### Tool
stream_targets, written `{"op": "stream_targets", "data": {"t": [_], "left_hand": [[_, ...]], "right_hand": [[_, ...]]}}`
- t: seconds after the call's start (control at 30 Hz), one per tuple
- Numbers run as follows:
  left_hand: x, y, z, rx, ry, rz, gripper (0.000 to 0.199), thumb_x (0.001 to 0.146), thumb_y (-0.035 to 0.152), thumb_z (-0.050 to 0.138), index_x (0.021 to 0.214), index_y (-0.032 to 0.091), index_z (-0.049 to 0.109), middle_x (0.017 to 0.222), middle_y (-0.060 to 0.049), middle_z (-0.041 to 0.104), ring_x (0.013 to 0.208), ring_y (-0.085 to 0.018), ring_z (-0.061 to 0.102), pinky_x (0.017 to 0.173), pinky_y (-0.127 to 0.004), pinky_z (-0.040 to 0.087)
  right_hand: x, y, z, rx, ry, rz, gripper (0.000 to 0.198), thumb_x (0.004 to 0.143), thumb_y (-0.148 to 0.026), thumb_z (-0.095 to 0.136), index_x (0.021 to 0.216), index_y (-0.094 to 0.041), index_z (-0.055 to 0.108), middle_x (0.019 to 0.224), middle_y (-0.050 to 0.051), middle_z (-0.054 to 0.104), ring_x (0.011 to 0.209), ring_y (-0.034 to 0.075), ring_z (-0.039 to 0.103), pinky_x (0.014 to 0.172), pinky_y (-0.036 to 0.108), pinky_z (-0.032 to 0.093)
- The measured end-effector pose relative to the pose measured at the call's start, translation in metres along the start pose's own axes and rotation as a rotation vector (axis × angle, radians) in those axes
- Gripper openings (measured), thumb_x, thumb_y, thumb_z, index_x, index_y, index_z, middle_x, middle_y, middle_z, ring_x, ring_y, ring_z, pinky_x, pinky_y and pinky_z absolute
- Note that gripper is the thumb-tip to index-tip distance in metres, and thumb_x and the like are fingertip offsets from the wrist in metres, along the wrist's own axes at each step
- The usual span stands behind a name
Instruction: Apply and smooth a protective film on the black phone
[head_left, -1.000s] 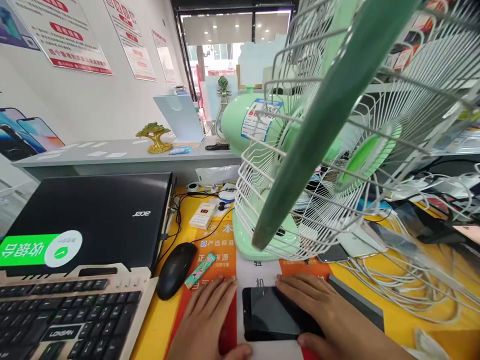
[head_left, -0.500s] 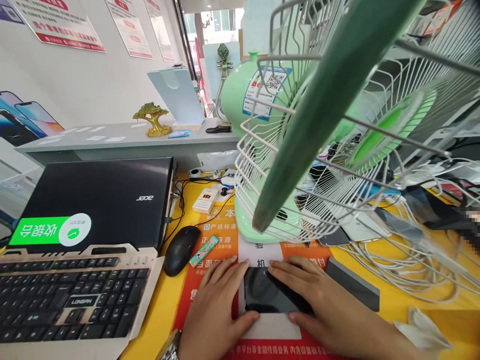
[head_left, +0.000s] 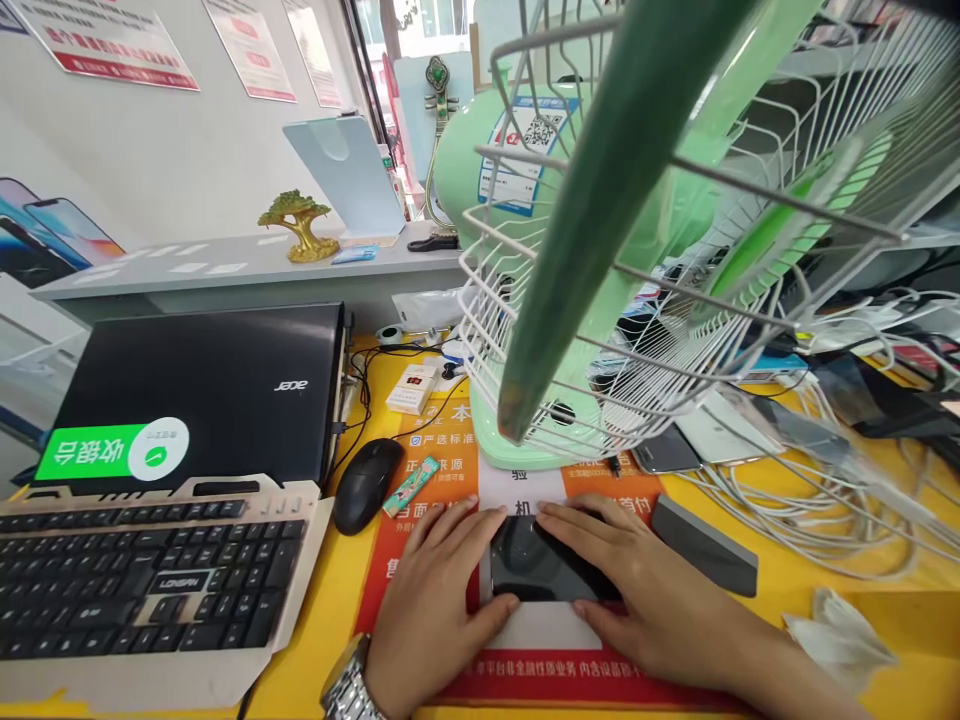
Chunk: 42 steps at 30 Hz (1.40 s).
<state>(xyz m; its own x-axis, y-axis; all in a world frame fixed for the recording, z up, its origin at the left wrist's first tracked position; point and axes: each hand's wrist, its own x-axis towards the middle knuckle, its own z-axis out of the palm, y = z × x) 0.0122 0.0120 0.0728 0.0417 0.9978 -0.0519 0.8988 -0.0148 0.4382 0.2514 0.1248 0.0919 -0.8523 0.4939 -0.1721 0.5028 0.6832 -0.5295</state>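
A wristwatched left hand (head_left: 431, 610) and the right hand (head_left: 637, 600) bracket a black phone (head_left: 536, 572) lying flat on white paper, near the middle of the yellow tabletop (head_left: 810, 600). Fingers are spread, pressing its edges, not clamped. The glossy glass slab looks thin, rigid, slippery and breakable; its long side edges suit gripping best.

Right hand (head_left: 645, 600) covers the right part of the flat black phone (head_left: 536, 570); green fan blade (head_left: 607, 200) blurred, cut by top edge; beige-framed black keyboard (head_left: 142, 590) cropped left.
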Motion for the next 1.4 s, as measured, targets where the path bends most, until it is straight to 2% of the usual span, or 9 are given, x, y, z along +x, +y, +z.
{"op": "stream_targets", "data": {"t": [0.2,0.47,0.7,1.0,1.17,1.4], "left_hand": [[-0.001,-0.001,0.001,0.005,0.028,0.029,0.07,0.086,0.035,0.069,0.149,0.032,0.039,0.15,0.002,0.052,0.144,-0.028,0.04,0.122,-0.057,0.029],[-0.001,-0.002,0.001,0.017,0.054,0.059,0.069,0.087,0.035,0.069,0.149,0.032,0.04,0.149,0.001,0.054,0.142,-0.028,0.041,0.121,-0.055,0.031],[-0.002,-0.002,0.001,0.029,0.053,0.063,0.068,0.089,0.036,0.068,0.149,0.032,0.039,0.15,0.002,0.053,0.142,-0.027,0.04,0.121,-0.055,0.031],[-0.002,-0.003,0.001,0.057,0.062,0.093,0.067,0.089,0.035,0.068,0.149,0.033,0.039,0.15,0.003,0.053,0.142,-0.027,0.039,0.121,-0.053,0.03],[-0.002,-0.003,0.001,0.069,0.09,0.108,0.065,0.087,0.034,0.069,0.147,0.031,0.044,0.147,0.001,0.056,0.14,-0.029,0.043,0.12,-0.053,0.031],[-0.003,0.001,0.0,0.11,0.099,0.147,0.057,0.088,0.03,0.062,0.143,0.034,0.048,0.148,0.002,0.054,0.14,-0.029,0.042,0.12,-0.054,0.031]], "right_hand": [[-0.002,0.002,0.004,-0.013,0.035,0.008,0.079,0.085,-0.023,0.059,0.158,-0.033,0.029,0.162,-0.002,0.033,0.15,0.025,0.025,0.122,0.048,0.03],[-0.006,0.007,0.007,-0.004,0.108,-0.008,0.076,0.083,-0.021,0.06,0.155,-0.029,0.036,0.158,0.003,0.04,0.149,0.026,0.028,0.121,0.048,0.031],[-0.008,0.011,0.007,0.005,0.08,-0.01,0.074,0.088,-0.024,0.06,0.156,-0.03,0.033,0.157,0.003,0.041,0.148,0.027,0.029,0.121,0.051,0.031],[-0.007,0.007,0.006,0.03,0.11,-0.022,0.074,0.084,-0.02,0.06,0.154,-0.027,0.038,0.153,0.005,0.046,0.146,0.025,0.033,0.12,0.046,0.033],[-0.005,0.007,0.006,0.052,0.125,-0.021,0.075,0.083,-0.021,0.061,0.154,-0.026,0.038,0.153,0.006,0.047,0.146,0.028,0.034,0.12,0.049,0.032],[-0.005,0.005,0.005,0.054,0.105,-0.005,0.073,0.084,-0.021,0.06,0.153,-0.025,0.04,0.154,0.007,0.047,0.145,0.029,0.034,0.121,0.051,0.031]]}}
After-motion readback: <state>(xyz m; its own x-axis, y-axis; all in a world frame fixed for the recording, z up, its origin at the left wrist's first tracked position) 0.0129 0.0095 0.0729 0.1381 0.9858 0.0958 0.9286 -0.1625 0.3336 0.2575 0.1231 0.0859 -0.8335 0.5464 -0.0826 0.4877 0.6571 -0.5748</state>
